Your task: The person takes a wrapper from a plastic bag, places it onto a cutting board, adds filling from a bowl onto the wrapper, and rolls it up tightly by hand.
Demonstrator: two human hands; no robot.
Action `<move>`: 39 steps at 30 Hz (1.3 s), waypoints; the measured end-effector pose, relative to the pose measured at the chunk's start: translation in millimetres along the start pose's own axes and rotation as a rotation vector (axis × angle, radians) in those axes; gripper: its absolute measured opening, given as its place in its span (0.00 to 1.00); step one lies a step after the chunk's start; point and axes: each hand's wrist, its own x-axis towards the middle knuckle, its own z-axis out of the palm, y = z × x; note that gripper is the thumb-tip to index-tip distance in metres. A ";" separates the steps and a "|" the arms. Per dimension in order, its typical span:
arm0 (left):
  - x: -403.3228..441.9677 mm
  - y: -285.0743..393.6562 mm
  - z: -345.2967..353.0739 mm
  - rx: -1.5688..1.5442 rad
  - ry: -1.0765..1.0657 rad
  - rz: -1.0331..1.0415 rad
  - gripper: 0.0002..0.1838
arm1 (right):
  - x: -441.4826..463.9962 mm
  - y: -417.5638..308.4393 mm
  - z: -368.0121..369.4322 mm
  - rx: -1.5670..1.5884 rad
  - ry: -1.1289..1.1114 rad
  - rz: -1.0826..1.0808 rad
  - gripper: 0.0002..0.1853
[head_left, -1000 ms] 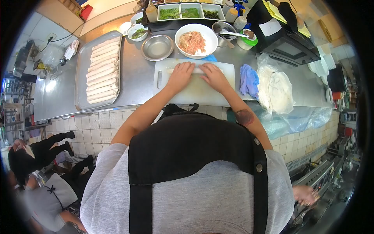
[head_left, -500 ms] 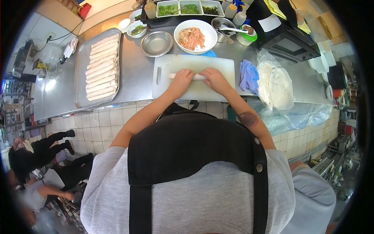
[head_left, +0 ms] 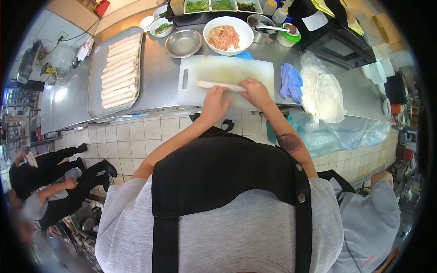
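Note:
A pale rolled dough stick (head_left: 221,85) lies across the white cutting board (head_left: 195,96), slightly tilted. My left hand (head_left: 215,103) is at the near side of the roll, its thumb apart from the fingers and its fingertips against the roll. The fingers of my right hand (head_left: 256,93) are closed round the roll's right end. Behind the board stands a white bowl (head_left: 249,34) of pinkish minced filling (head_left: 224,37), with an empty metal bowl (head_left: 183,43) to its left.
A metal tray (head_left: 96,91) of several rolls is at left. A blue cloth (head_left: 291,83), a bag of dough sheets (head_left: 322,95) and a microwave (head_left: 337,48) are at right. Co-workers (head_left: 364,218) stand behind on both sides.
The roll has come nearer the board's front edge, and more of it shows. My left hand has moved down and its thumb has spread. A co-worker at the right has come further into view.

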 end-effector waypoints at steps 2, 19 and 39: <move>-3.9 -0.9 13.9 -0.571 -0.607 -0.739 0.17 | -3.6 -11.1 -5.9 0.018 -0.061 0.067 0.14; 63.5 48.2 -11.9 -1.240 0.117 -0.590 0.06 | -4.4 -88.4 -105.4 0.494 0.415 0.081 0.16; 59.1 49.7 -45.4 -0.795 -0.087 -0.251 0.09 | 23.4 -107.9 -135.5 0.270 0.057 -0.078 0.08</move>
